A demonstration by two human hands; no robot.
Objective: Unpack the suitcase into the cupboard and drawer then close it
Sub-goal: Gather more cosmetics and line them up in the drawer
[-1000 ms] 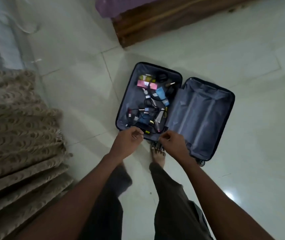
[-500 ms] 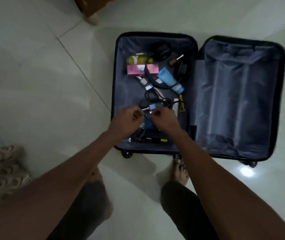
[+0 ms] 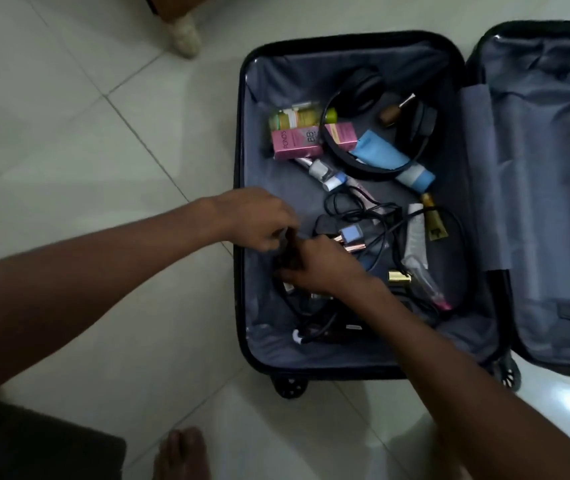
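Lying among tangled cables (image 3: 356,209), both hands, left hand (image 3: 256,220) and right hand (image 3: 318,263), grip small dark items, unidentifiable.

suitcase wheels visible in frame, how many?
2. One wheel sits under the near left corner of the suitcase; the other wheel sits near the hinge between the two halves. More may be hidden beneath the shell or off frame.

Glossy tile floor (image 3: 69,150), matt cloth suitcase lining (image 3: 536,168), cardboard pink box (image 3: 297,142)
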